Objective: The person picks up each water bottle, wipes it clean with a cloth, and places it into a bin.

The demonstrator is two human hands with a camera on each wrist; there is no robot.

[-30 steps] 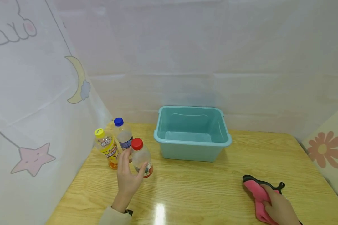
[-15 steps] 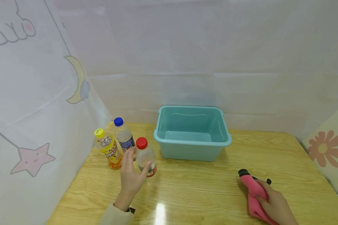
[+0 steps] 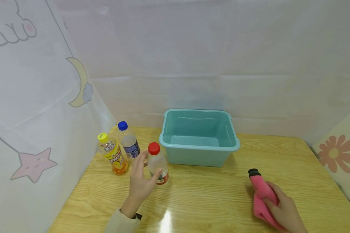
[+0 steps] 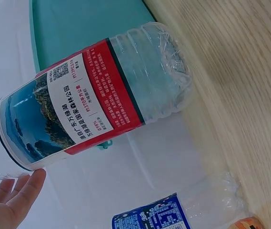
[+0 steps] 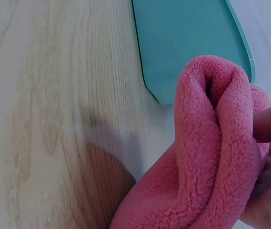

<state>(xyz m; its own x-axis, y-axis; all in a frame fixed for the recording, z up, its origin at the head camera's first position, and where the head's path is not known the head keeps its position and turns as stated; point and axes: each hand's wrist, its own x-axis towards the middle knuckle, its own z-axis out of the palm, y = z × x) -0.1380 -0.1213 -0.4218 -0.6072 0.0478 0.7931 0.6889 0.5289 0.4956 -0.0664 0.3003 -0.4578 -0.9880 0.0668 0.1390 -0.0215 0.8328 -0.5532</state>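
My left hand (image 3: 142, 181) grips a clear plastic bottle (image 3: 158, 163) with a red cap, thumb on the near side and fingers on the far side. In the left wrist view this bottle (image 4: 78, 100) shows a landscape label with a red band, its base close over the wood. In my right hand (image 3: 287, 210) is a bunched pink towel (image 3: 261, 191) with a black edge, held at the right side of the table. The right wrist view shows the fluffy towel (image 5: 216, 138) folded over, pinched between thumb and fingers.
A light teal bin (image 3: 195, 157) stands at the middle back of the wooden table (image 3: 198, 200). Left of the held bottle stand a blue-capped bottle (image 3: 129, 144) and a yellow-capped bottle (image 3: 112, 153). A printed white curtain (image 3: 192, 58) hangs behind.
My left hand has moved right with the red-capped bottle, away from the other two bottles. My right hand has shifted slightly left, and the towel has turned, its black edge now pointing up and away.
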